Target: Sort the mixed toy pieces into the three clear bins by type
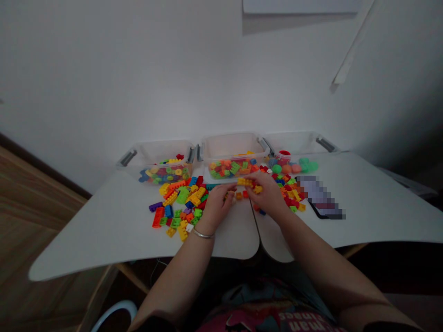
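Observation:
My right hand point(268, 196) is closed on a yellow toy brick point(244, 181), held level above the middle of the table. Another bit of yellow shows under its fingers. Just to the left, my left hand point(218, 205) is curled with its fingertips near that brick. Whatever lies between those fingertips is too small and shaded to name. An orange block point(238, 196) and a red block point(245, 194) lie on the table between the hands. Beside my left wrist spreads a heap of mixed building bricks point(182, 196); a second heap point(294, 193) lies beyond my right hand.
Against the wall stand three clear plastic bins: left point(162, 147), middle point(230, 143) and right point(297, 140), each with coloured toy pieces inside. A phone point(320, 198) rests right of the right-hand heap. A seam divides the white tabletop point(238, 240) near the front.

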`<state>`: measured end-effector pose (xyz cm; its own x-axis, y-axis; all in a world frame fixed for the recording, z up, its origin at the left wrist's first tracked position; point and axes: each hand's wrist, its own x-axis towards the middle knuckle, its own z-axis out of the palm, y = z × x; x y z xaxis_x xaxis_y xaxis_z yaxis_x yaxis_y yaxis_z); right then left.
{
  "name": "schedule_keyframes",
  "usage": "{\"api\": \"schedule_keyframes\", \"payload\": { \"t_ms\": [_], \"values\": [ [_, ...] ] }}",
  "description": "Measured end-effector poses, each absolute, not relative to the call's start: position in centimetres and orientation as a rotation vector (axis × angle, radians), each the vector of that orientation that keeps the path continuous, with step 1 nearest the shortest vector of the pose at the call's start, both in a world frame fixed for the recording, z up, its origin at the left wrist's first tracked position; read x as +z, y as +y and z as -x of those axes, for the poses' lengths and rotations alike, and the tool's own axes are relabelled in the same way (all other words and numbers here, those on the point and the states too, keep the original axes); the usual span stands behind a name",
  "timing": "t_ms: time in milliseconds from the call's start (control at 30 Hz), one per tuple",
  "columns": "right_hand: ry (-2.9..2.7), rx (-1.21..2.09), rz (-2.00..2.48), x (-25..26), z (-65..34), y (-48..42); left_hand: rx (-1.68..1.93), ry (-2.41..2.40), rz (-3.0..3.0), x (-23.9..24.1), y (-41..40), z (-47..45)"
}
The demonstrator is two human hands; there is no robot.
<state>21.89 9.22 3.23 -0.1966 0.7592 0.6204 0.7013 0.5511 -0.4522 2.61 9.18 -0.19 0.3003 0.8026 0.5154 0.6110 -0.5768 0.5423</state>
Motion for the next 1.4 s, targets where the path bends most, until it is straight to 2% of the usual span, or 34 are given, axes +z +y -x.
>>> {"api": "schedule_keyframes", "payload": {
  "t_ms": [167,400,833,1200,1400],
  "values": [
    [-1.635,-0.003,1.164,9.4,-23.0,12.8,0.906,1.442,-2.456,-0.2,9.2,-2.9],
    [-1.526,0.361,1.241,13.7,-20.4,19.8,0.793,1.475,-2.575,-0.7,9.1,-2.9],
    [-1.915,0.26,1.826,11.6,-18.8,24.3,0.757,1.448,-2.626,-0.8,9.2,-2.8],
    [-1.767,0.031,1.206,11.8,-19.5,19.8,0.755,1.464,-2.634,-1.1,9.4,-2.8],
    [-1.769,0.039,1.138,7.0,-21.3,12.6,0.74,1.495,-2.637,-0.9,9.2,-2.9]
  ]
}}
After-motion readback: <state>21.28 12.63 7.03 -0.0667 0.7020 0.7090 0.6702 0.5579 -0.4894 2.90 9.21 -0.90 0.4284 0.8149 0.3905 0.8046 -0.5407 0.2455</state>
